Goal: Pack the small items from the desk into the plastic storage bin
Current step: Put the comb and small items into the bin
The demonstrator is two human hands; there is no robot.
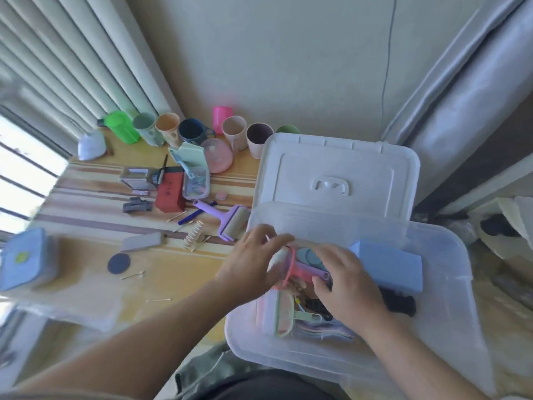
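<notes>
The clear plastic storage bin (450,307) stands at the right, its white lid (340,174) propped up behind it. Inside lie a blue box (389,264), a green-framed lint roller (284,316) and dark items. My left hand (253,258) grips the roll end of a pink lint roller (291,267) over the bin. My right hand (346,281) holds the roller's purple-pink handle end with curled fingers. On the desk (173,272) lie a purple lint roller (227,220), a red box (170,192), a comb (194,235) and cotton swabs.
Several cups (233,131) and a green jug (121,127) line the wall at the back. A blue lidded container (24,258) sits at the desk's left edge. A clear box of clips (196,181), a grey block (142,241) and a dark round disc (119,263) lie mid-desk.
</notes>
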